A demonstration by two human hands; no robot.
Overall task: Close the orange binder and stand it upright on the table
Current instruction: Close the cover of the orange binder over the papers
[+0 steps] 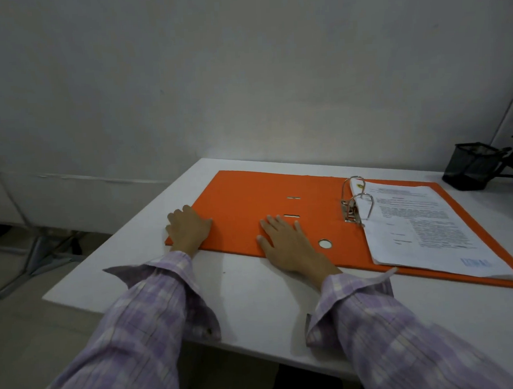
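White tabletop [246, 299] carries the orange binder [249, 200], lying open from its left edge toward the far right corner. Both hands lie flat, gripping nothing: left hand [188, 227] on the cover's near-left corner, right hand [284, 240] mid-cover. Best curl the left fingers under that edge and swing the cover over the rings [356, 201] and papers [423, 227].

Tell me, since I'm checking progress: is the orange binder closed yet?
No, the orange binder lies open flat on the table, papers exposed, both hands resting on its left cover.
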